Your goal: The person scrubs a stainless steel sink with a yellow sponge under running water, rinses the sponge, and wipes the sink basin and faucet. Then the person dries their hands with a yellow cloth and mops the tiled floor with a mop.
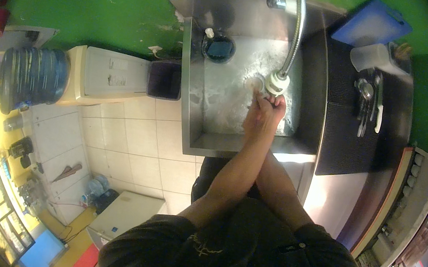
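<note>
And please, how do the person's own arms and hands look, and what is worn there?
The sleeves are dark and short; the right one carries a small, pale, round spot. Below them, the forearms and hands are bare: no gloves or watch visible.

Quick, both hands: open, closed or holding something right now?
Left hand: close to the pale, rounded tap head; open, closed or holding cannot be told.
Right hand: overlapped by the left, mostly hidden; cannot be told.

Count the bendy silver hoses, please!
1: the bendy silver hose hangs over the sink, its pale spray head by the person's hands. I see no others.
</note>
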Action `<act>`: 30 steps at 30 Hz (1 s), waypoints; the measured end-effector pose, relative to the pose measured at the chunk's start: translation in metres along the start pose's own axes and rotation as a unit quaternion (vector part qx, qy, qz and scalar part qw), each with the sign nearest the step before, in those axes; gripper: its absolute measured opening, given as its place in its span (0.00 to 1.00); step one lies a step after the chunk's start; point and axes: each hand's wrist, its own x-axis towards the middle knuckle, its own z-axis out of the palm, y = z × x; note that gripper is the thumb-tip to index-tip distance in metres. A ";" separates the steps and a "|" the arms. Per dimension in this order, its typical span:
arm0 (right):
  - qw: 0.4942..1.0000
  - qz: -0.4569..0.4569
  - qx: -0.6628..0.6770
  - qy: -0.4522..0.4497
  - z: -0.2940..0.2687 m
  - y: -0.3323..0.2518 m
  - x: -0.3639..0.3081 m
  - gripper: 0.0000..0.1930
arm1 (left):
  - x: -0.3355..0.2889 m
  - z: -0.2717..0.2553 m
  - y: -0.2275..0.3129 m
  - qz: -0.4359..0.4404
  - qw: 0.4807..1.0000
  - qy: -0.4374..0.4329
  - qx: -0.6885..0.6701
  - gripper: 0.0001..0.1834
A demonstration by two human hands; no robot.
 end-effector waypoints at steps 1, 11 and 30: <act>1.000 -0.001 -0.019 -0.023 -0.004 -0.006 0.002 0.23 | 0.003 -0.007 0.008 -0.086 0.996 -0.006 -0.034 0.16; 0.665 -0.220 -0.651 -0.293 -0.027 -0.081 -0.011 0.13 | 0.038 -0.043 0.144 -0.106 0.152 -0.114 0.976 0.14; 0.890 0.015 -0.329 -0.316 0.022 0.071 0.015 0.13 | 0.046 -0.041 0.231 0.147 -0.018 -0.173 0.974 0.19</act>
